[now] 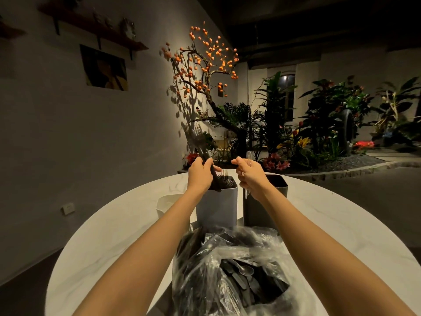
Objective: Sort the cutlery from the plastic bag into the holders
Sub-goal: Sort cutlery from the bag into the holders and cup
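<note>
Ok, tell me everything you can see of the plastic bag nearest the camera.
The plastic bag is clear, crinkled film, glinting in the light. It lies slumped on the round white table, its mouth open towards the camera. Dark plastic cutlery fills it, a spoon on top. Behind it stand the holders, whose bases it hides. Neither hand touches it.

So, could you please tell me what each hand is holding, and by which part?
The left hand grips dark forks by their handles; the right hand holds a clear spoon around mid-handle.
</note>
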Demonstrator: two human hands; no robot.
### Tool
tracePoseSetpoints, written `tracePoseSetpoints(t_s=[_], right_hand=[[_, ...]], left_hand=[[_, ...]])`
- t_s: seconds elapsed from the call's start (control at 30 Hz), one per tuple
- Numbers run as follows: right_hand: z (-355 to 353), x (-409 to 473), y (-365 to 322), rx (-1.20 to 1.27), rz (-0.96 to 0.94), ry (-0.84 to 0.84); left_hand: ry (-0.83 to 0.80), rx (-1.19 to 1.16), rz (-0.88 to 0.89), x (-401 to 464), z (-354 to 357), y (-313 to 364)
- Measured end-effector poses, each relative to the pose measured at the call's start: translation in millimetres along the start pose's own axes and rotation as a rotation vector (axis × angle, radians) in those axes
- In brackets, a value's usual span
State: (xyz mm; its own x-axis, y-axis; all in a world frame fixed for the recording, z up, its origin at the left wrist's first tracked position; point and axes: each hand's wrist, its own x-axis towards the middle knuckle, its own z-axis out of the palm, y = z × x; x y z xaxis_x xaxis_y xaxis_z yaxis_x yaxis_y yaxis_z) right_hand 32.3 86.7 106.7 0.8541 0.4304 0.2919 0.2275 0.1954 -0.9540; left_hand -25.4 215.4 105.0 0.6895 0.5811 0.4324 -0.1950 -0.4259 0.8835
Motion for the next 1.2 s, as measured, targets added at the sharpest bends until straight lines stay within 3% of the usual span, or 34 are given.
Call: tracePoseSetpoints(t_s=[0.13, 0.23, 0.47, 0.67, 0.87, 0.97, 1.07, 1.2], right_hand=[[-1, 4, 8, 0.012, 0.031, 0.048], [-1, 7, 13, 0.019, 0.044, 0.056], [-3, 12, 21, -0.01, 0.073, 0.038], [-4, 14, 24, -0.001, 0.089, 0.047], [-5, 12, 24, -0.013, 0.078, 0.02], [-5, 9, 24, -0.035, 0.055, -0.062], [-7, 6, 25, -0.034, 0.072, -0.264], [-1, 2, 22, 0.061, 0.123, -0.436]], left_hand=[[0.09, -0.071, 0.027, 1, 2, 2], [0.052, -0.018, 0.032, 2, 5, -2], [-0.126, 0.526, 0.075, 0, 13, -28], [-0.126, 0.347, 0.114, -3, 16, -27], [-0.07, 0.634, 0.45, -4, 12, -24], [-0.114, 0.645, 0.445, -5, 15, -29], [-0.085, 0.593, 0.398, -5, 17, -33], [-0.086, 0.391, 0.359, -11, 18, -26]])
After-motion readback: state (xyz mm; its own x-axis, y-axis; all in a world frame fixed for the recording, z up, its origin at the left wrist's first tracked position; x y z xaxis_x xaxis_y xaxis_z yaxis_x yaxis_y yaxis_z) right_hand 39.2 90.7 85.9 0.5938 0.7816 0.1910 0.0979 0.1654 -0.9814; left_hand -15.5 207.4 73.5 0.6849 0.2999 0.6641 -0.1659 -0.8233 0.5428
